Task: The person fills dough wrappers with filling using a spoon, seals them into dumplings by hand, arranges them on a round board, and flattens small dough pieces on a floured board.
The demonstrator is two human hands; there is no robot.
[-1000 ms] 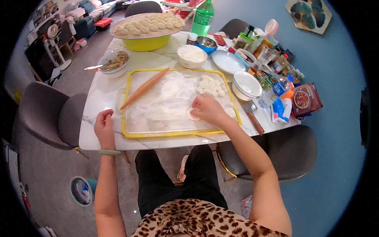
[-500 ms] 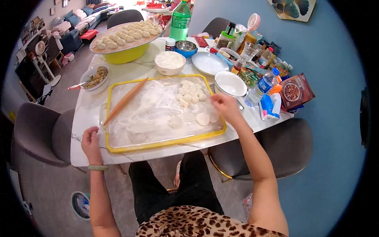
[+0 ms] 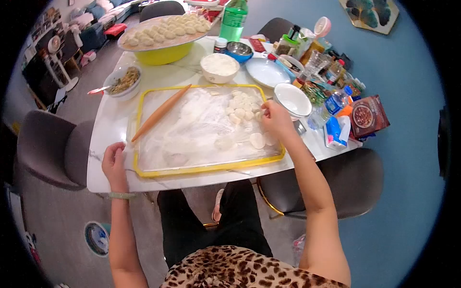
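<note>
My right hand [image 3: 278, 118] is at the right rim of a floured board [image 3: 192, 129] with a yellow edge. Its thumb and fingers are pinched together beside a cluster of small dough pieces [image 3: 242, 106]; whatever is between the fingertips is hidden. Below them lies a flat round dough wrapper [image 3: 257, 140], with another partly under my right wrist. My left hand [image 3: 114, 163] rests by the table's left edge, off the board, its fingers curled with nothing visible in them. A wooden rolling pin [image 3: 161, 113] lies slanted across the board's left side, touched by neither hand.
Behind the board stand a bowl of filling [image 3: 120, 93], a bowl of flour [image 3: 219, 69] and a tray of dumplings [image 3: 165, 31] on a yellow-green basin [image 3: 165, 54]. A white bowl [image 3: 293, 101], a plate [image 3: 268, 72], bottles and packets crowd the right side.
The view has shifted, so the table sits further right and higher in the picture. My right hand has drawn close to the dough cluster's right side; my left hand stays by the table edge.
</note>
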